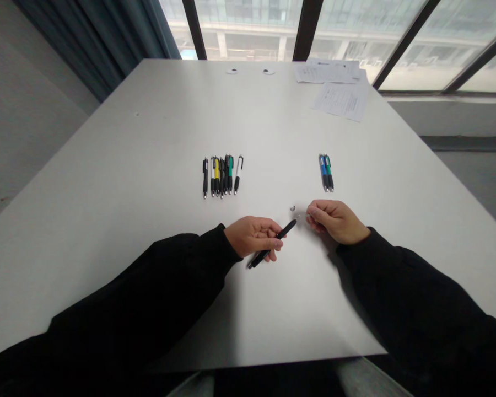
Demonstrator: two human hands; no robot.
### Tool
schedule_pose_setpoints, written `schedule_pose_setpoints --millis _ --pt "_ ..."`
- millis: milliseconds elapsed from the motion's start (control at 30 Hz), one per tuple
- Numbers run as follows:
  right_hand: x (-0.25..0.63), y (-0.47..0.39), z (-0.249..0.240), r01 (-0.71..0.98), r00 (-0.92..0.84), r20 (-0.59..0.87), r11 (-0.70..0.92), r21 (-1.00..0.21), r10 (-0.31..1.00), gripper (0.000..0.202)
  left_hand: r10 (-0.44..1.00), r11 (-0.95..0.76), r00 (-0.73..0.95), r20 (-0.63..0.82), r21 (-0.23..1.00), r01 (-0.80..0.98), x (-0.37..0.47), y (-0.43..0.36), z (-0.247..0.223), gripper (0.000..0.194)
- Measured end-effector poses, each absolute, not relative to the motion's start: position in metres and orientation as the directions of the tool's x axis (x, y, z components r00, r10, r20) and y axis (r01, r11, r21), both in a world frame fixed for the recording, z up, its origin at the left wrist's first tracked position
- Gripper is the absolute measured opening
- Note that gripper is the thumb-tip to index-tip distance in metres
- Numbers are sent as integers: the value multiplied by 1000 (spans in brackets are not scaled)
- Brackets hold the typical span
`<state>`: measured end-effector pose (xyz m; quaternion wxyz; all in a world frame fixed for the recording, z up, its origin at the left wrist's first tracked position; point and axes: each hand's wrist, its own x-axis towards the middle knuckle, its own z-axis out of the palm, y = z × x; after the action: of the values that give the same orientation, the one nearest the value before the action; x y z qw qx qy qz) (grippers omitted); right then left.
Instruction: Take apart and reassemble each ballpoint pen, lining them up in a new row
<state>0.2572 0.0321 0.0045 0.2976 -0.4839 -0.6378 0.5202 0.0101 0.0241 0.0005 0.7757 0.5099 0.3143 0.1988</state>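
Note:
My left hand (256, 237) is closed around a black pen (288, 227), which slants across the fingers with its front end up and to the right. A thin, pale piece shows at that end, too small to make out. Facing it across a small gap, my right hand (333, 220) is in a pinch, and whatever sits between thumb and forefinger is hidden or too small to name. A small silvery cone-shaped pen tip (292, 208) lies on the white table (273, 309) between the hands.
Several click pens (217, 176) in black, white, yellow and green lie in a row beyond my left hand. A blue pen (323, 172) and a green pen (329, 172) lie together beyond my right hand. Printed papers (341, 100) are at the far right, by the window.

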Motion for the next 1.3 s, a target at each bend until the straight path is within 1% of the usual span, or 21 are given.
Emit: schedule_pose_setpoints --millis 167,500,633,867,1033,1200,1300 --pt "257 32 4 270 -337 -122 -29 -962 934 40 635 403 720 -280 915 0 10 23 -1 38" --pt "257 32 6 283 -352 -127 -24 -959 927 38 626 400 723 -291 916 22 10 24 -1 42" --pt "255 32 6 305 -337 -113 -5 -952 935 38 626 405 720 -301 914 30 10 24 -2 44" --pt "254 32 2 287 -298 -76 14 -958 952 36 628 397 720 -294 917 27 11 24 -6 43" --pt "252 30 3 250 -285 -55 19 -968 957 34 639 408 707 -303 913 22 11 23 -3 40" --pt "248 26 1 167 -295 -92 -44 -985 951 30 630 416 715 -304 909 21 11 23 -1 40" --pt "246 25 0 157 -303 -96 -50 -986 948 30 631 418 715 -301 908 13 11 24 -2 40"
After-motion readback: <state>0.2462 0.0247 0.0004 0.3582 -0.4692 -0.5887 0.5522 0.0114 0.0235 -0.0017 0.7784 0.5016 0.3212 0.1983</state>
